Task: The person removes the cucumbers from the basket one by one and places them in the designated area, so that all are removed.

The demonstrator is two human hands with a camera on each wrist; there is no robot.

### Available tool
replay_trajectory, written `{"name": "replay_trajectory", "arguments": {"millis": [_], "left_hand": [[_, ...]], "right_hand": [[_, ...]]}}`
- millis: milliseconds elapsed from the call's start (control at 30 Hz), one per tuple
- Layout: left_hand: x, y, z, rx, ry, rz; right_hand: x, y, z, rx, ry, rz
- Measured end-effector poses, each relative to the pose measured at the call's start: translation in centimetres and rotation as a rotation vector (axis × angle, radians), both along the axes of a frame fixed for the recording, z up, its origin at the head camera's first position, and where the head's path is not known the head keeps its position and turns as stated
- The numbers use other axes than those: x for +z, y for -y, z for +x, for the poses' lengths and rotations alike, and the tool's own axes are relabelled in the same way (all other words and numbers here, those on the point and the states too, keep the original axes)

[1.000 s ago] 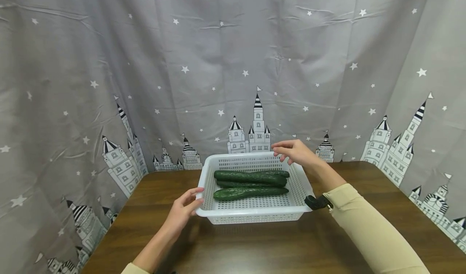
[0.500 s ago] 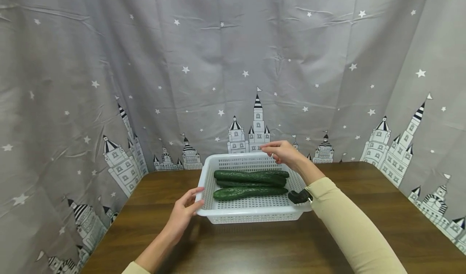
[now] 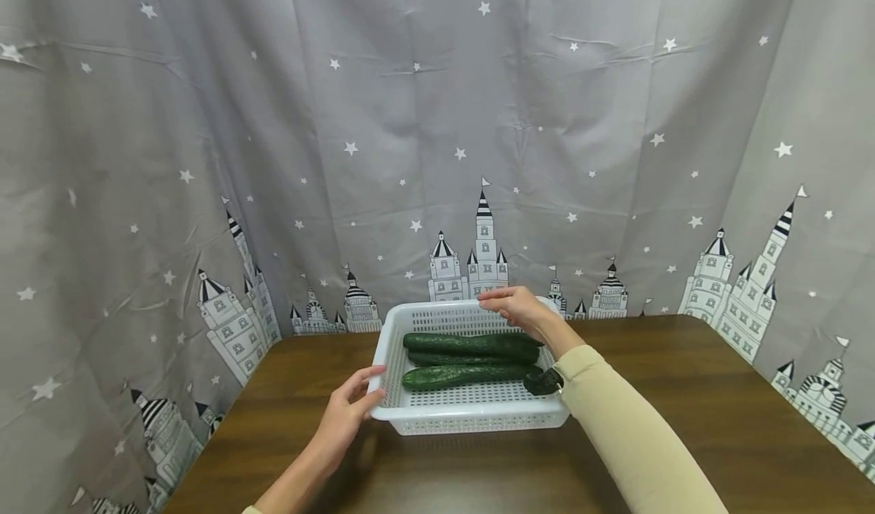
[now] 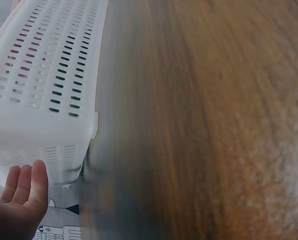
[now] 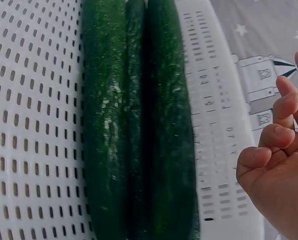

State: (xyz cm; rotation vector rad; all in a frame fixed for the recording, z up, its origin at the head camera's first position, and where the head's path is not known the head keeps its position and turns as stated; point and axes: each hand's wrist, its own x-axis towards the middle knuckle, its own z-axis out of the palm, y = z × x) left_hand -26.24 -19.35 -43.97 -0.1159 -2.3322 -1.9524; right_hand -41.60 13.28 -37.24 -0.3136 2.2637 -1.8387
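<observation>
Several dark green cucumbers (image 3: 451, 376) lie lengthwise, side by side, in a white slotted plastic basket (image 3: 478, 413) on the table. My left hand (image 3: 345, 411) is at the basket's left end, its thumb and forefinger touching the rim. In the left wrist view its other fingers (image 4: 39, 187) are fairly straight against or close to the end wall; the thumb is hidden there. Over the far rim, right of the middle, my right hand (image 3: 522, 309) holds nothing. Its fingers are loosely bent, beside the cucumbers (image 5: 106, 110) in the right wrist view.
The brown wooden table (image 3: 287, 370) extends around the basket on both sides. Behind it hangs a grey curtain (image 3: 383, 104) printed with stars and castles. A black strap (image 3: 542, 383) on the right wrist overhangs the basket's right part.
My right hand has moved leftward along the basket's far rim. The left hand stays at the left end, and the cucumbers keep their places. The head view has tilted up slightly.
</observation>
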Motion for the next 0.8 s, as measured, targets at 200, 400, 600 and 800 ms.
{"name": "replay_trajectory", "arguments": {"millis": [200, 400, 600, 800], "left_hand": [[-0.2, -0.2, 0.1, -0.004, 0.002, 0.025], [-0.6, -0.1, 0.1, -0.011, -0.025, 0.004], [-0.5, 0.0, 0.1, -0.021, -0.027, 0.010], [0.0, -0.1, 0.2, -0.016, -0.014, 0.020]], "right_hand": [[-1.3, 0.7, 0.0, 0.013, -0.002, 0.026], [-2.2, 1.4, -0.3, 0.020, -0.017, 0.080], [-2.7, 1.9, -0.6, 0.005, 0.003, 0.106], [-3.0, 2.3, -0.4, 0.006, -0.017, 0.188]]}}
